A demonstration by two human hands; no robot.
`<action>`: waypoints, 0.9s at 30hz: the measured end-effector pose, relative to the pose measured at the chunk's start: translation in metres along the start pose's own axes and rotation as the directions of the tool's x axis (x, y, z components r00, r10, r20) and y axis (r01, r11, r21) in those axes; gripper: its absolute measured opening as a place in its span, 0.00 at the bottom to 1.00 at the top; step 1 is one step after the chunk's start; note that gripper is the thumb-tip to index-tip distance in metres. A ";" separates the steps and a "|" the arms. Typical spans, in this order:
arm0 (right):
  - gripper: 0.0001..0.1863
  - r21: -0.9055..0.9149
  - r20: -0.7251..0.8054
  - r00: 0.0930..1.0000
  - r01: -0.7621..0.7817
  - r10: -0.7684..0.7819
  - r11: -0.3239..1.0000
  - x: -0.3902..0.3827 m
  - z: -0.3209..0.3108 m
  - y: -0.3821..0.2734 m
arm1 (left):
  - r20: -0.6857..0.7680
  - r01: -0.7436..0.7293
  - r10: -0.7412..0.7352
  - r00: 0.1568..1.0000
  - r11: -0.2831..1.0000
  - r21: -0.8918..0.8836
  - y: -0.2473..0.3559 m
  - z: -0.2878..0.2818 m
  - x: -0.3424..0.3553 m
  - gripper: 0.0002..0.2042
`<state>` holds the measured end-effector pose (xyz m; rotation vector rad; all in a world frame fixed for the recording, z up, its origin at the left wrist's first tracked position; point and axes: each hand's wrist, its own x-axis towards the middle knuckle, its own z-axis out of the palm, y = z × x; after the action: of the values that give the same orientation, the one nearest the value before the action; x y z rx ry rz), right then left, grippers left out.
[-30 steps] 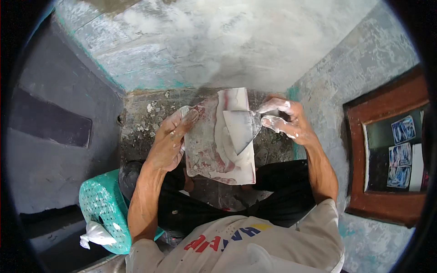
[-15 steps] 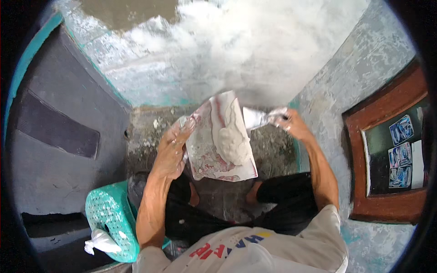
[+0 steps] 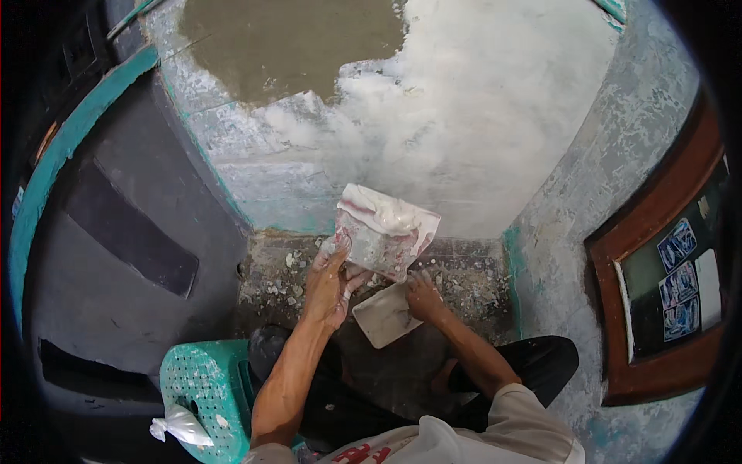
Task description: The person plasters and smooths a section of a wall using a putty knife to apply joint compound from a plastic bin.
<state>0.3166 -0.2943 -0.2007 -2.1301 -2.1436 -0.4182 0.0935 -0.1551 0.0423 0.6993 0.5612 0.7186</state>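
My left hand (image 3: 331, 286) grips the lower left side of a flat plaster board (image 3: 379, 246), thumb on its face. The board is whitish with reddish stains. A mound of wet white plaster (image 3: 398, 216) lies along its far part. Just below the board's lower right corner is my right hand (image 3: 423, 298), fingers closed at the right end of a flat beige-grey rectangular piece (image 3: 385, 319) with rounded corners. Its exact kind is unclear. The scraper does not show in the present head view.
Ahead stands a wall (image 3: 479, 131) with white plaster beside a bare grey-brown patch (image 3: 294, 46). Crumbs litter the floor (image 3: 278, 286). At left are a dark door (image 3: 139, 309) and a green stool (image 3: 205, 371) bearing a white bag (image 3: 183, 427); at right, a brown wooden frame (image 3: 610, 309).
The view has tilted up toward the wall. My right hand has moved from the board's right side to below it, and the scraper has left sight. The beige-grey piece has come into view.
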 end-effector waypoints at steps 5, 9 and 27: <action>0.27 0.945 0.325 0.944 -0.322 0.058 -0.056 0.071 -0.160 -0.032 | 0.025 -0.085 0.087 0.996 0.994 -0.074 0.007 0.003 -0.001 0.15; 0.25 0.850 0.154 0.941 0.030 0.301 -0.526 0.093 -0.175 -0.075 | 0.010 -0.097 0.098 0.995 0.991 -0.089 -0.005 0.010 0.005 0.12; 0.11 0.893 -0.438 0.285 0.034 0.853 0.448 0.178 -0.302 0.132 | 0.125 -0.130 0.117 0.985 0.986 0.102 0.008 0.028 -0.021 0.25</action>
<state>0.4053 -0.2014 0.1515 -1.3067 -0.6581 -0.3018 0.0961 -0.1771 0.0705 0.8794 0.4532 0.7598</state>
